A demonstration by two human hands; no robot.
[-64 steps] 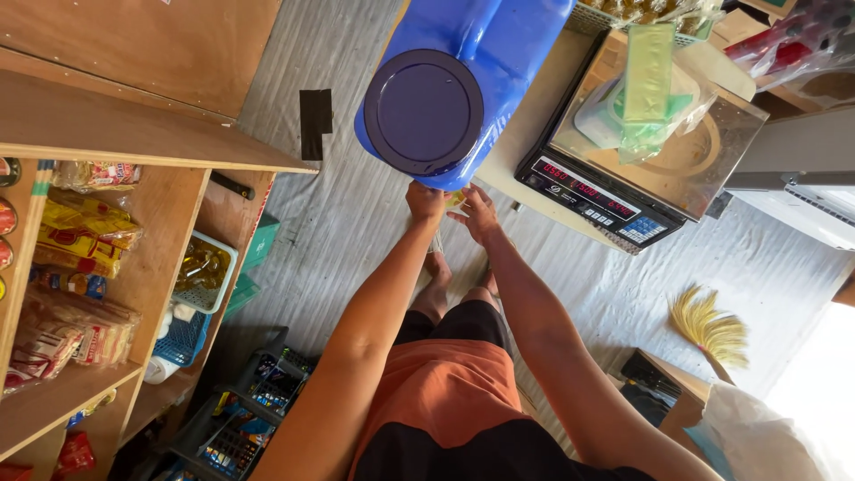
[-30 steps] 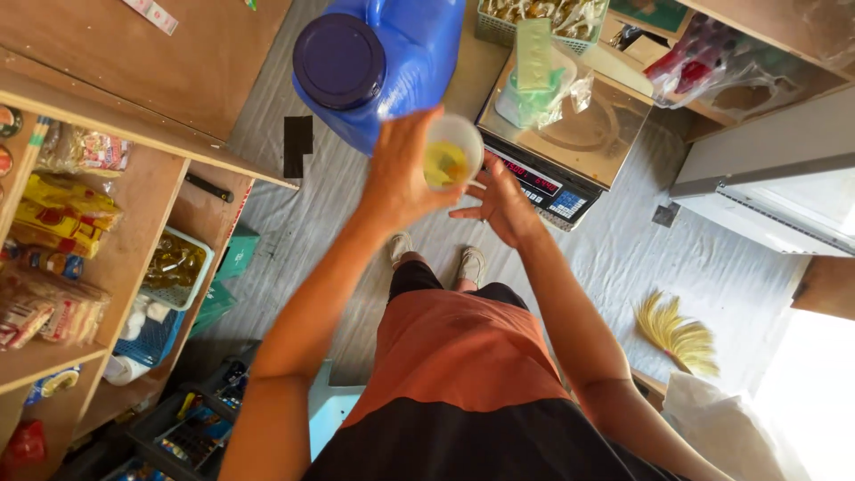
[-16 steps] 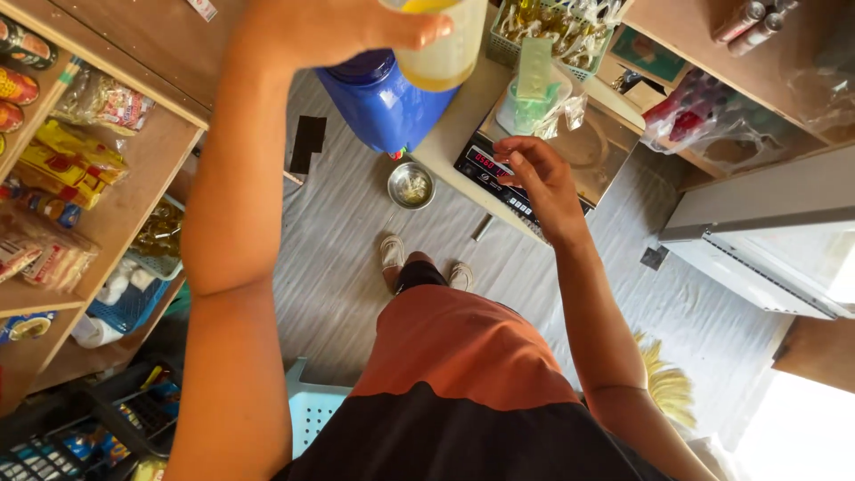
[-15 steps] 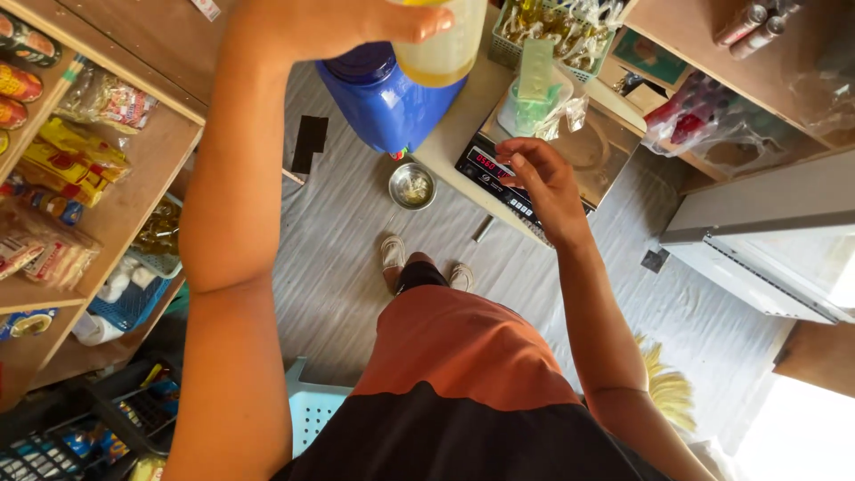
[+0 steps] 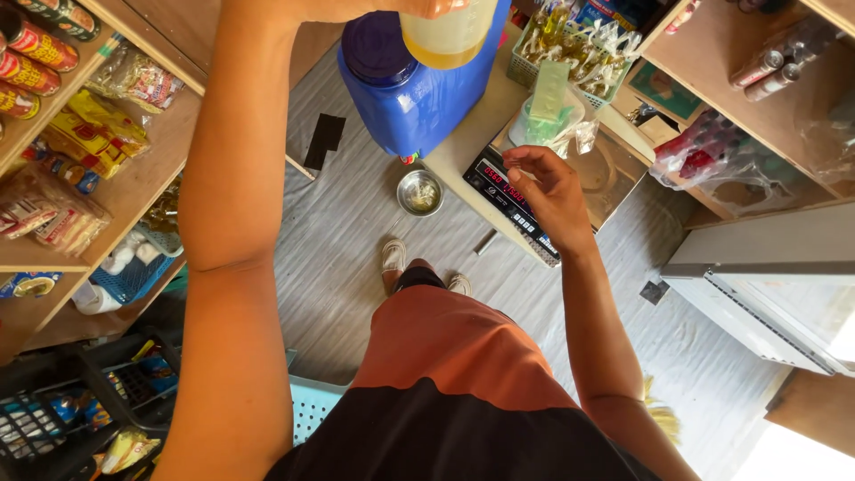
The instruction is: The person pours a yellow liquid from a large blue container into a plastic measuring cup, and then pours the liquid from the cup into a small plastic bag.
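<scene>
Two hands work apart: the left hand [image 5: 419,7] grips a plastic cup [image 5: 448,34] of yellow liquid, raised high above the blue jug [image 5: 411,85], likely for inspection. The right hand [image 5: 548,183] hovers over the digital scale [image 5: 517,200], fingers loosely curled, holding nothing.

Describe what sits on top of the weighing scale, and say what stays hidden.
On the scale lies a clear plastic bag with green contents. The right hand hovers above its display, covering part of it.

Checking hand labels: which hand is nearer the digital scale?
Right. The right hand hovers over the digital scale, above its display edge. The left hand is raised at the top of the view, holding a cup of yellow liquid above the blue jug.
</scene>
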